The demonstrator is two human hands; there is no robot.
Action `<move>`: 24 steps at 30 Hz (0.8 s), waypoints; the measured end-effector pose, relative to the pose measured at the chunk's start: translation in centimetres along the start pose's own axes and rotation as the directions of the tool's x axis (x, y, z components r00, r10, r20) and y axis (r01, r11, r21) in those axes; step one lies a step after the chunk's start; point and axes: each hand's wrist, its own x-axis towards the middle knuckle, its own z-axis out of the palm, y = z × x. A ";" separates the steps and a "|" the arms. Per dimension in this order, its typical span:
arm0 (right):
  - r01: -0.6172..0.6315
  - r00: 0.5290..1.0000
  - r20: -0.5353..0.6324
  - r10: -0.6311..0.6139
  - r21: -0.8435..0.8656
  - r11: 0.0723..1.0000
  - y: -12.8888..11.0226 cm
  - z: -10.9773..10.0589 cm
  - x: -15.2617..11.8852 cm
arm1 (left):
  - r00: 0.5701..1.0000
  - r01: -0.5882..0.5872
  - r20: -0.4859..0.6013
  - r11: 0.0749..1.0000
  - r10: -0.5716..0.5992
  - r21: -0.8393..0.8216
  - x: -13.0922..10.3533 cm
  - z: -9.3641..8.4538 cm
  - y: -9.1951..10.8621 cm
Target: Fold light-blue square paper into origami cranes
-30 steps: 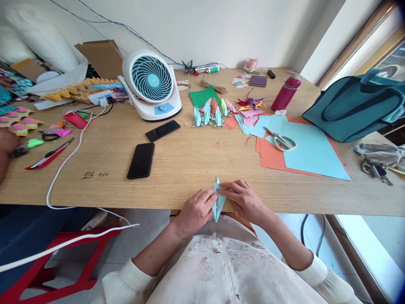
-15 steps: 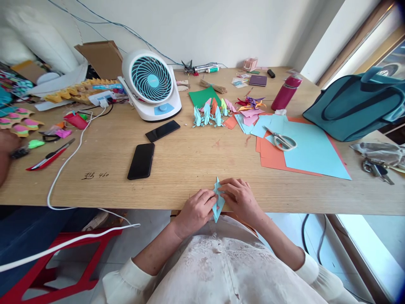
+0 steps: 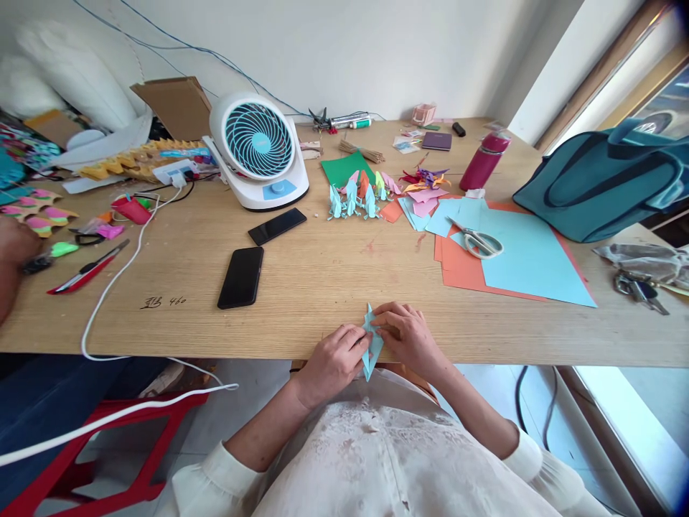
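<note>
A folded light-blue paper piece [image 3: 372,349], a narrow diamond with pointed ends, lies between my hands at the table's front edge. My left hand [image 3: 338,359] is closed on its left side, fingertips near its middle. From the right, my right hand [image 3: 408,335] pinches the upper right side of the same paper with bent fingers. The fingertips hide part of the folds. Beyond them on the wooden table [image 3: 323,280] stand several light-blue folded paper figures [image 3: 352,199].
Scissors [image 3: 481,243] lie on blue and orange sheets [image 3: 538,258] to the right, near a pink bottle [image 3: 485,159] and a teal bag [image 3: 597,183]. Left are two phones [image 3: 240,277] [image 3: 277,225], a fan [image 3: 259,143], a cutter [image 3: 89,268] and another person's hand [image 3: 16,248].
The whole view has shifted slightly. Both hands keep nearly the same grip on the blue paper, whose lower right side looks slightly wider.
</note>
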 end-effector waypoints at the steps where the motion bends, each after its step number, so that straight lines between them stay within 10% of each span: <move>1: 0.005 1.000 0.000 -0.005 0.001 1.000 0.1 0.0 0.0 | 1.000 -0.001 0.003 1.000 0.001 0.008 0.0 0.0 0.0; 14: 0.095 0.994 0.048 -0.094 -0.017 0.995 0.3 -0.6 -0.3 | 0.994 -0.022 0.106 0.994 0.010 0.107 0.3 -0.1 0.7; 24: 0.241 0.969 -0.024 -0.245 -0.119 0.963 1.5 -1.2 0.7 | 0.975 0.205 0.088 0.979 -0.204 0.007 1.7 0.5 1.2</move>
